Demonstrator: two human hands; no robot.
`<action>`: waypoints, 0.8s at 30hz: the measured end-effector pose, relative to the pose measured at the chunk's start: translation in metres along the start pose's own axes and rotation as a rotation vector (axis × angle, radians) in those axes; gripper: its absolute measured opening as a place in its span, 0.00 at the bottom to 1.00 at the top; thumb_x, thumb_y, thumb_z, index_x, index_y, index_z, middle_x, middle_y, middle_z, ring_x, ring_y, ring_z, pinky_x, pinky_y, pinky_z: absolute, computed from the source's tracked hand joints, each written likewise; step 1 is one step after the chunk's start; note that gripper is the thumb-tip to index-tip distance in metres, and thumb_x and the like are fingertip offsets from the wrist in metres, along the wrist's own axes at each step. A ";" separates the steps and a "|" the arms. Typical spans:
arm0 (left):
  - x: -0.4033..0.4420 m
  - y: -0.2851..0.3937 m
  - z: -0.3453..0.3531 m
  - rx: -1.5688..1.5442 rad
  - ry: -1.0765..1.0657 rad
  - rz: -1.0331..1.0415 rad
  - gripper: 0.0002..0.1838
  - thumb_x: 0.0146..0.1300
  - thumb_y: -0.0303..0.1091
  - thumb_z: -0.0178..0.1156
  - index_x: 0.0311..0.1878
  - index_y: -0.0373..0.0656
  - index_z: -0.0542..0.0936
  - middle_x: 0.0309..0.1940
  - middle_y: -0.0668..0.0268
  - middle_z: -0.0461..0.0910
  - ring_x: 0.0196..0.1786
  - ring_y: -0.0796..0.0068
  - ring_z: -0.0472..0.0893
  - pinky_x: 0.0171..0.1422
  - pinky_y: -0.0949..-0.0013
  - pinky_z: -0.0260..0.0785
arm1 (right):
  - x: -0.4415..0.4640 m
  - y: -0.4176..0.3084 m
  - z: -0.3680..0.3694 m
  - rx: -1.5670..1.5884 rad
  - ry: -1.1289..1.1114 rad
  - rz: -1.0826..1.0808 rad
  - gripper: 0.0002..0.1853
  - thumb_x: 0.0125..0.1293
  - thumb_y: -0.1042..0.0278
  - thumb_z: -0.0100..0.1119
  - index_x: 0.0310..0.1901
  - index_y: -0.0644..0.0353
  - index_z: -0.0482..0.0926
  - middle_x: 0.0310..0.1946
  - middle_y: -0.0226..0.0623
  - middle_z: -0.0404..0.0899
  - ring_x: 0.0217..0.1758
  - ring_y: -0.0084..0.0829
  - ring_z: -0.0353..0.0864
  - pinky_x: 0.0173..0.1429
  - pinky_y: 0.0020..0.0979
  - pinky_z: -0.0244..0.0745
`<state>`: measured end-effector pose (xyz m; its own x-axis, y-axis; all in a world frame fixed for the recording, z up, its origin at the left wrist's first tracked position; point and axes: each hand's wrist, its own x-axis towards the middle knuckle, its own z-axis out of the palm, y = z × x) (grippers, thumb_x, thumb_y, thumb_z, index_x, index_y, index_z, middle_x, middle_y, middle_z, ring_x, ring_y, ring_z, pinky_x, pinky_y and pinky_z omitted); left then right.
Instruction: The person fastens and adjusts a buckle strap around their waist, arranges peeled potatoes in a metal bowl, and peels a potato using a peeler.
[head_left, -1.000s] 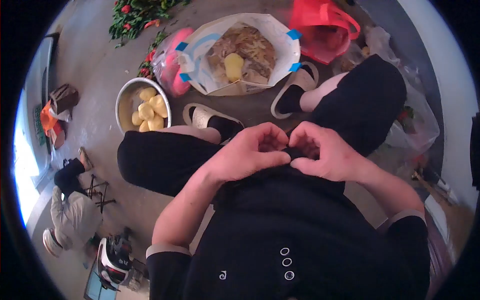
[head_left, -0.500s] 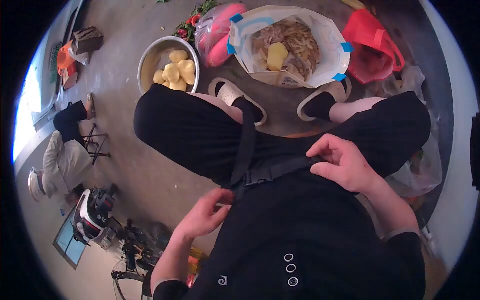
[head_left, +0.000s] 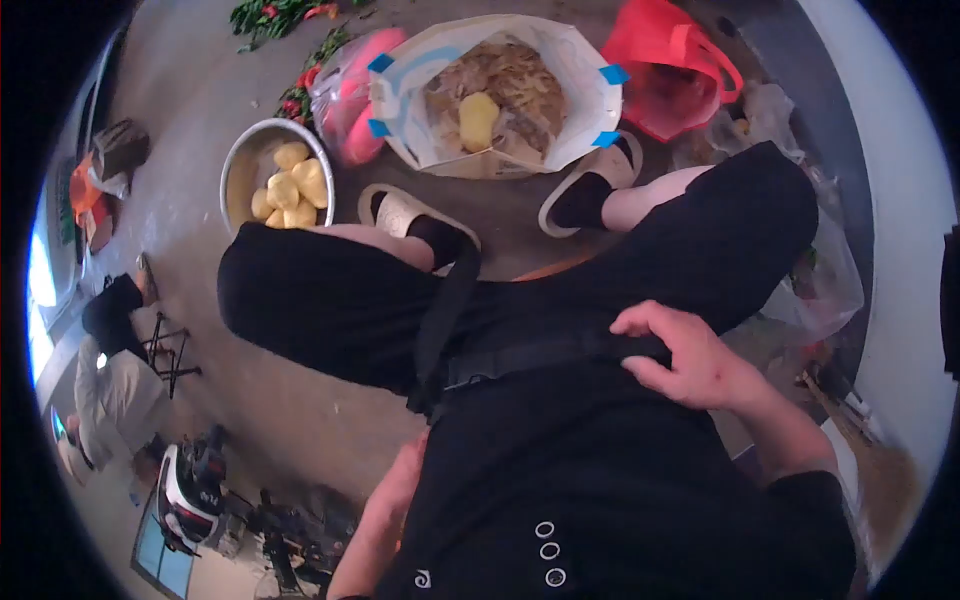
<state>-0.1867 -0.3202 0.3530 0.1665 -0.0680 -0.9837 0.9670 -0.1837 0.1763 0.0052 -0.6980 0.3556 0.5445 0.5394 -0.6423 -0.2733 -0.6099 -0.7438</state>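
Observation:
A black strap with a buckle (head_left: 470, 372) lies across my waist, its loose end hanging over my left thigh. My right hand (head_left: 690, 358) rests by the strap at the right, thumb and fingers apart, with nothing seen between them. At my left hip, my left hand (head_left: 408, 468) is mostly hidden behind my black shirt (head_left: 580, 460), so its fingers do not show. Past my feet stands a white bag (head_left: 400, 100) with blue tape, holding peelings and one peeled potato (head_left: 479, 121). Several peeled potatoes (head_left: 284, 190) sit in a metal bowl (head_left: 229, 190).
A red bag (head_left: 665, 90) and clear plastic bags (head_left: 825, 285) lie at the right. Pink objects in plastic (head_left: 365, 95) and red-and-green plants (head_left: 270, 15) are beyond the bowl. A seated person (head_left: 115, 390) and a scooter (head_left: 188, 495) are at the left.
My hands have parted from the middle of my waist. The left has gone down behind my hip; the right has moved right and opened. The strap and buckle have come into view.

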 end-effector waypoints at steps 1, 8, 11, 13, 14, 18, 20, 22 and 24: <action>0.003 -0.006 0.002 -0.035 -0.018 -0.030 0.19 0.67 0.26 0.68 0.59 0.34 0.79 0.52 0.59 0.83 0.56 0.70 0.83 0.60 0.63 0.79 | -0.009 0.009 0.000 0.039 -0.001 0.088 0.22 0.65 0.70 0.69 0.59 0.59 0.75 0.50 0.40 0.83 0.55 0.38 0.85 0.60 0.39 0.79; 0.003 -0.036 0.003 -0.159 -0.119 -0.178 0.17 0.67 0.26 0.66 0.58 0.33 0.80 0.50 0.58 0.85 0.54 0.69 0.84 0.59 0.63 0.79 | -0.140 0.131 0.072 0.409 -0.006 0.531 0.30 0.66 0.69 0.70 0.68 0.59 0.70 0.59 0.43 0.82 0.67 0.37 0.79 0.65 0.42 0.77; 0.000 -0.046 0.000 -0.187 -0.147 -0.227 0.16 0.67 0.26 0.65 0.57 0.32 0.80 0.49 0.58 0.86 0.54 0.69 0.85 0.59 0.63 0.79 | -0.170 0.141 0.093 0.450 -0.065 0.482 0.33 0.67 0.68 0.71 0.72 0.60 0.70 0.65 0.43 0.80 0.70 0.36 0.77 0.69 0.41 0.74; -0.003 -0.050 -0.004 -0.195 -0.168 -0.247 0.16 0.67 0.26 0.64 0.57 0.32 0.81 0.49 0.58 0.86 0.53 0.69 0.85 0.59 0.63 0.79 | -0.171 0.123 0.087 0.433 -0.177 0.509 0.34 0.67 0.67 0.71 0.73 0.61 0.70 0.68 0.43 0.79 0.70 0.36 0.77 0.71 0.40 0.72; -0.006 -0.052 -0.006 -0.199 -0.179 -0.255 0.16 0.67 0.26 0.64 0.56 0.31 0.81 0.49 0.58 0.87 0.53 0.69 0.85 0.59 0.63 0.79 | -0.170 0.113 0.077 0.433 -0.266 0.574 0.34 0.67 0.68 0.70 0.73 0.62 0.70 0.69 0.43 0.78 0.70 0.36 0.77 0.72 0.40 0.72; -0.012 -0.044 -0.023 -0.199 -0.254 -0.241 0.15 0.67 0.26 0.62 0.56 0.31 0.81 0.48 0.57 0.88 0.52 0.68 0.86 0.58 0.63 0.79 | -0.132 0.065 0.015 0.246 -0.528 0.539 0.30 0.69 0.70 0.66 0.72 0.63 0.72 0.63 0.43 0.82 0.66 0.37 0.81 0.68 0.39 0.75; -0.010 -0.031 -0.034 -0.184 -0.314 -0.201 0.15 0.68 0.26 0.62 0.55 0.30 0.82 0.47 0.57 0.88 0.51 0.68 0.86 0.58 0.63 0.79 | -0.119 0.063 -0.001 0.408 -0.384 0.528 0.24 0.70 0.70 0.64 0.67 0.63 0.74 0.54 0.43 0.86 0.58 0.39 0.85 0.61 0.39 0.79; -0.004 0.009 -0.048 -0.096 -0.390 -0.072 0.15 0.68 0.26 0.61 0.55 0.30 0.82 0.46 0.57 0.89 0.51 0.68 0.86 0.58 0.64 0.79 | -0.076 0.021 -0.031 0.421 -0.275 0.691 0.17 0.72 0.69 0.62 0.59 0.63 0.77 0.41 0.46 0.89 0.48 0.45 0.89 0.51 0.41 0.81; -0.001 0.060 -0.055 0.031 -0.433 0.096 0.16 0.68 0.27 0.60 0.55 0.30 0.81 0.44 0.57 0.89 0.48 0.67 0.87 0.56 0.63 0.79 | -0.044 0.007 -0.018 0.189 -0.167 0.321 0.14 0.74 0.67 0.60 0.55 0.63 0.77 0.36 0.50 0.87 0.42 0.52 0.87 0.47 0.45 0.80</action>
<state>-0.1186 -0.2773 0.3626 0.1525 -0.4896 -0.8585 0.9439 -0.1854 0.2734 -0.0066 -0.7369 0.3820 0.2759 0.4352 -0.8570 -0.5578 -0.6536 -0.5115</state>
